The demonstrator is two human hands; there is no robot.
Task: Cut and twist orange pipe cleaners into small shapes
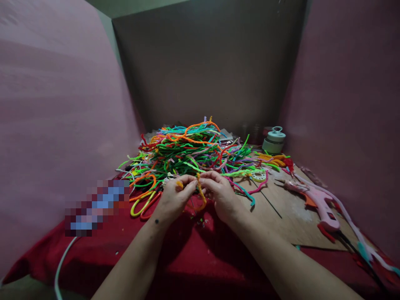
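Note:
Between my two hands is a yellow-orange pipe cleaner [202,199], bent into a curve that hangs below my fingertips. My left hand [176,195] is closed, its thumb and fingers pinching the pipe cleaner. Opposite it, my right hand [221,192] pinches the same piece, and the fingertips of both hands nearly meet. Just beyond them rises a large heap of colourful pipe cleaners [187,152], mostly green, orange, red and purple. Scissors with yellow and red handles [142,205] lie to the left of my left hand.
A pink hot glue gun [315,204] rests at the right on a wooden board [271,200], its cord trailing forward. Behind it stand a pale green jar [274,141] and a round white disc with holes [258,176]. Red cloth [131,254] covers the table; pinkish walls enclose both sides.

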